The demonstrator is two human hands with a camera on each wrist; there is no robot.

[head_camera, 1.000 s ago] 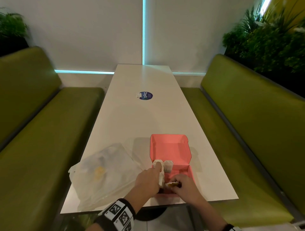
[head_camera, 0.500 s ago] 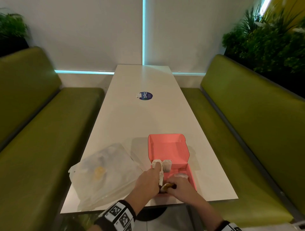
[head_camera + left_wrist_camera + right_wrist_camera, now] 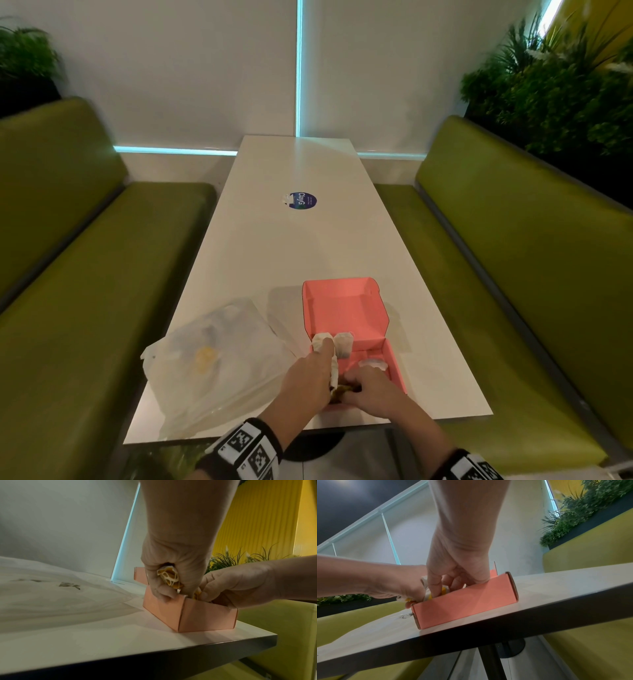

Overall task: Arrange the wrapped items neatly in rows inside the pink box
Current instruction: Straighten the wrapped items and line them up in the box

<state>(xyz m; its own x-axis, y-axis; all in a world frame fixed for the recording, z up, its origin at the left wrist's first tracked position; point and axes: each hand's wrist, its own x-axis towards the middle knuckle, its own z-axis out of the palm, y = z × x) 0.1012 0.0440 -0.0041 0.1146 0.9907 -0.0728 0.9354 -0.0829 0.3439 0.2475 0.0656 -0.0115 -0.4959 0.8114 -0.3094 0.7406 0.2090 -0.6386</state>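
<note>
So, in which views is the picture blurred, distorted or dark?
Head view: wide-angle bending of the benches, corners smeared, pink box sharp. Left wrist view: plastic bag soft, left hand clear. Right wrist view: horizon tilted, table underside dark.

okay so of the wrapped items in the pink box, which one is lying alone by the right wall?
The flat wrapped item, just beyond the right hand. The other two white-wrapped ones stand together at the back left corner of the pink box.
</note>
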